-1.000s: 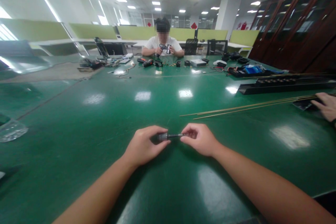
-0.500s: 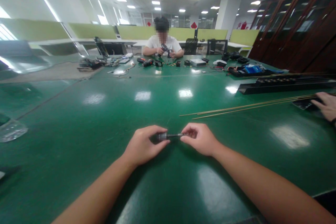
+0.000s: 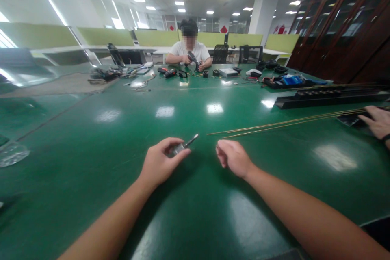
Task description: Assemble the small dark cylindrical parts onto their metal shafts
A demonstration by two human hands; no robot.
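A wide, glossy green table (image 3: pixel 122 130) carries long, thin brass-coloured rods (image 3: pixel 274 124) at right. Beyond them lie a long black channel-shaped piece (image 3: pixel 292 102) and a low black tray (image 3: pixel 272 84) holding blue items. A flat pale-grey box (image 3: pixel 228 72) sits along the far side; crumpled clear plastic (image 3: pixel 14 154) lies at left.

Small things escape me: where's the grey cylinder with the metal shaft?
In the head view, the cylinder is just left of centre, in the left hand, near the right hand.
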